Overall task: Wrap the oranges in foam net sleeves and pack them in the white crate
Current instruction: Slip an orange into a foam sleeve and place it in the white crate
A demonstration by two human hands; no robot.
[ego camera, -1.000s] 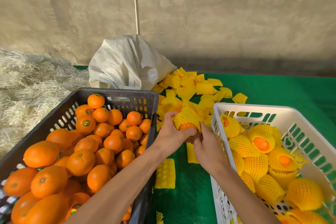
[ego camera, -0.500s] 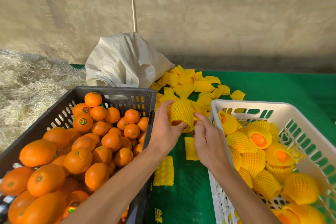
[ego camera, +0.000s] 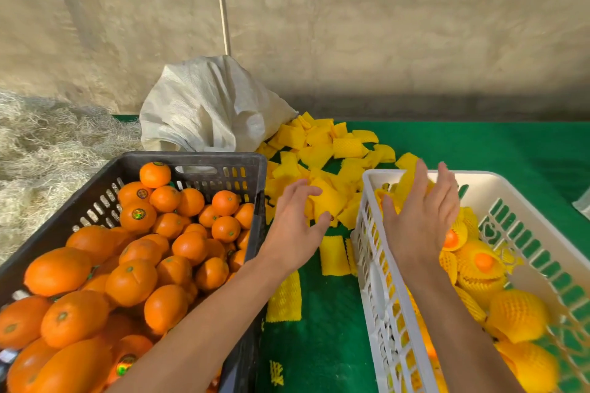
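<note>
Over at the far left a heap of pale straw [ego camera: 41, 150] lies against the concrete wall. Next to it, at the near left corner of the green mat [ego camera: 479, 150], stands a black crate [ego camera: 191, 159] piled high with bare oranges [ego camera: 131, 281], some with small round stickers. Behind the crate, at the mat's back edge, slumps a white woven sack [ego camera: 204, 112], and from its mouth a spill of flat yellow foam net sleeves [ego camera: 322, 143] runs rightward across the mat. A few more sleeves lie in the gap between the two crates.

The person's left hand [ego camera: 293, 223] hangs over that gap, just beyond the black crate's right wall, fingers spread loosely and gripping nothing. The right hand [ego camera: 421, 217] is raised over the near left part of the white crate [ego camera: 523, 223], palm up-turned, fingers straight and apart; a blurred yellow sleeve shows just behind its fingers, and I cannot tell whether it touches them. Inside the white crate, on the right side of the mat, sit wrapped oranges [ego camera: 479, 265], orange tops peeping from their yellow nets.
</note>
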